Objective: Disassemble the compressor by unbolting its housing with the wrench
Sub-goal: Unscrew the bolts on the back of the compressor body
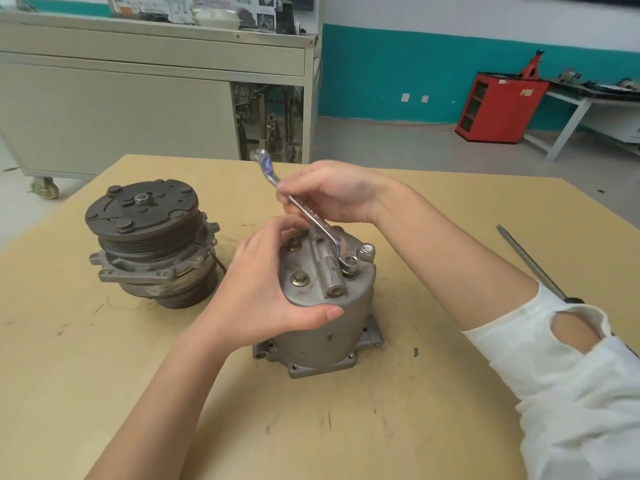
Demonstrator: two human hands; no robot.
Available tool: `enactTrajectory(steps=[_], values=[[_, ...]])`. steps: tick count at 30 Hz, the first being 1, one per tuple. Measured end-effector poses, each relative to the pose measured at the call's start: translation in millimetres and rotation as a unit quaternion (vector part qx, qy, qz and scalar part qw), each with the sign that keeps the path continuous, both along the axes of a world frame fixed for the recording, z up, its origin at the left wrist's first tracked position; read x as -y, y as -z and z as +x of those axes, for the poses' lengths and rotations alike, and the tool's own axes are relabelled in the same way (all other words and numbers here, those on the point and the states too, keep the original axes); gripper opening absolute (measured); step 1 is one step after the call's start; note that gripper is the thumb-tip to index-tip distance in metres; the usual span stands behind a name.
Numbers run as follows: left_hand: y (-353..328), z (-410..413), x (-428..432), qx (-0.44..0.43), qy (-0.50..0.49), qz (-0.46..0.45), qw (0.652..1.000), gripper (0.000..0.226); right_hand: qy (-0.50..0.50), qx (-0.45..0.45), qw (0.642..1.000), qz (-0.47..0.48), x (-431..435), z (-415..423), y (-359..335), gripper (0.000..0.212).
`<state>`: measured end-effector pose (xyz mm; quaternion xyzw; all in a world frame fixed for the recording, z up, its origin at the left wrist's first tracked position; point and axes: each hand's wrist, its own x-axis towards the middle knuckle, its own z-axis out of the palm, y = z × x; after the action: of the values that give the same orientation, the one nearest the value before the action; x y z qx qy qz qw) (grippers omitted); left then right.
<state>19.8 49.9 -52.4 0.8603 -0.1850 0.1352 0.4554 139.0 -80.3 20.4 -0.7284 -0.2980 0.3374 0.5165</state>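
Note:
A grey metal compressor housing (pixel 322 327) stands upright on the wooden table (pixel 346 427), its round end plate facing up with several bolts. My left hand (pixel 263 289) grips the rim of that end plate, thumb at the front edge. My right hand (pixel 332 194) holds the shaft of a silver wrench (pixel 311 216). The wrench's ring end sits on a bolt (pixel 350 263) at the right side of the plate. Its other end points up and away to the left.
The compressor's pulley and clutch half (pixel 152 237) stands on the table to the left. A long screwdriver (pixel 533 265) lies at the right table edge. Beyond are a beige wheeled cabinet (pixel 156 91), a red tool cabinet (pixel 498 107) and a white bench (pixel 588 109).

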Motion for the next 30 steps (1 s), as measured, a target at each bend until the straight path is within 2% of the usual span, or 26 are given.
enactTrajectory(steps=[2, 4, 6, 8, 11, 13, 17, 20, 25, 30], values=[[0.8, 0.1, 0.1, -0.005, -0.004, 0.002, 1.0, 0.079, 0.03, -0.023, 0.996, 0.076, 8.4, -6.9, -8.7, 0.033], [1.7, 0.5, -0.2, -0.006, -0.003, 0.001, 1.0, 0.08, 0.061, -0.084, 0.979, 0.173, 18.3, -13.1, -24.0, 0.036], [2.3, 1.0, -0.5, -0.005, 0.0, 0.002, 1.0, 0.08, 0.096, -0.086, 0.968, 0.217, 30.2, -17.8, -42.4, 0.036], [2.3, 0.8, -0.3, -0.004, -0.001, 0.003, 1.0, 0.08, 0.133, 0.017, 0.978, 0.161, 43.0, -22.6, -53.2, 0.033], [2.2, -0.1, 0.1, -0.002, -0.005, 0.004, 1.0, 0.08, 0.159, 0.191, 0.968, -0.019, 57.3, -35.6, -45.7, 0.028], [2.1, -0.6, 0.4, -0.003, -0.005, 0.007, 1.0, 0.079, 0.176, 0.231, 0.952, -0.096, 62.1, -45.5, -28.8, 0.025], [1.4, -0.8, 0.1, -0.009, -0.004, 0.01, 1.0, 0.078, 0.209, 0.281, 0.922, -0.163, 73.4, -60.9, 0.5, 0.028], [0.9, -0.9, 0.1, -0.013, -0.003, 0.011, 1.0, 0.078, 0.189, 0.297, 0.919, -0.178, 83.0, -71.8, 13.2, 0.026], [0.7, -0.8, 0.0, -0.014, -0.004, 0.012, 1.0, 0.078, 0.223, 0.313, 0.917, -0.107, 85.0, -78.9, 23.1, 0.009], [-0.3, -1.8, 0.5, -0.02, -0.01, 0.01, 1.0, 0.078, 0.249, 0.312, 0.915, -0.058, 83.9, -80.3, 16.1, 0.005]])
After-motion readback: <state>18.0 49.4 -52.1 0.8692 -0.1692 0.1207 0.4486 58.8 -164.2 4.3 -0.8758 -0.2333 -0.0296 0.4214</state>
